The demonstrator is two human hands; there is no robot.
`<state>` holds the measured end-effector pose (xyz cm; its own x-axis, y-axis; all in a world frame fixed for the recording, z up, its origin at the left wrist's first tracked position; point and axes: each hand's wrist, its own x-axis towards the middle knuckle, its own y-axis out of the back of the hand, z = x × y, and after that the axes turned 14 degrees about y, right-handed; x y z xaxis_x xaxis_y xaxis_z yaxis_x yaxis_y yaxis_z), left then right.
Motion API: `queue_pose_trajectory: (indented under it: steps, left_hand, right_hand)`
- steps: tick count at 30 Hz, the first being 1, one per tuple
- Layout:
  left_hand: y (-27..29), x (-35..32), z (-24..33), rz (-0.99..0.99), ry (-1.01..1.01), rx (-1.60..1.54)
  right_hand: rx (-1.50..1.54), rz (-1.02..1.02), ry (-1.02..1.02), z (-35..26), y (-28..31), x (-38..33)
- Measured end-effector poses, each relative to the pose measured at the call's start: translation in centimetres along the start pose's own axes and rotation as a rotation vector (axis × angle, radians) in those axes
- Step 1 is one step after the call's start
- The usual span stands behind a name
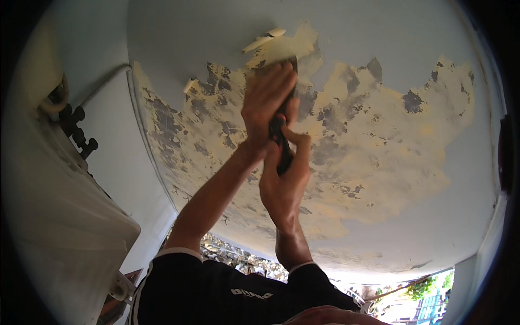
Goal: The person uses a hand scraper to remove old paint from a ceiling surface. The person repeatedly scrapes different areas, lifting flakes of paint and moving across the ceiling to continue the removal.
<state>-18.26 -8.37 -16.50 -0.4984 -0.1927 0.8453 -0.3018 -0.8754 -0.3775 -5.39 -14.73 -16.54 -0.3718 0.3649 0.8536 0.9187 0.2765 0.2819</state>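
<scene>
I am looking up at a pale blue ceiling (379,32) where a wide patch of paint is gone, baring yellow and grey plaster (379,146). Both hands hold a scraper (280,142) with a dark handle. My left hand (268,97) presses over the scraper's upper end against the ceiling, hiding most of the blade. My right hand (284,181) grips the handle lower down. Curled paint flakes (264,40) hang loose just above the left hand, and another flake (190,85) sits further left.
A white boxy unit (70,216) fills the left side, with dark pipe fittings (78,130) above it. A ceiling edge line (157,162) runs down the left. At the lower right, an opening shows greenery (428,287) outdoors. My black sleeves (216,292) fill the bottom.
</scene>
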Motion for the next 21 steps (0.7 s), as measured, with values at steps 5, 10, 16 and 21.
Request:
queue_pose_trajectory:
  steps: [5,10,16,21]
  left_hand:
    - [-1.0,7.7,-2.2,0.157,-0.143,0.025]
    - [0.2,9.6,-2.0,0.142,-0.182,-0.06]
    - [3.7,-3.3,-1.1,-0.029,0.068,0.064]
    - [3.9,-0.1,-2.0,-0.066,-0.012,0.126]
  right_hand:
    - [-0.053,0.016,0.119,-1.6,-2.8,6.5]
    - [0.004,-0.042,0.132,-3.3,-3.5,7.8]
    - [-0.042,-0.048,0.052,1.3,-2.4,-4.0]
    - [-0.01,-0.063,-0.012,0.3,-3.6,-2.2]
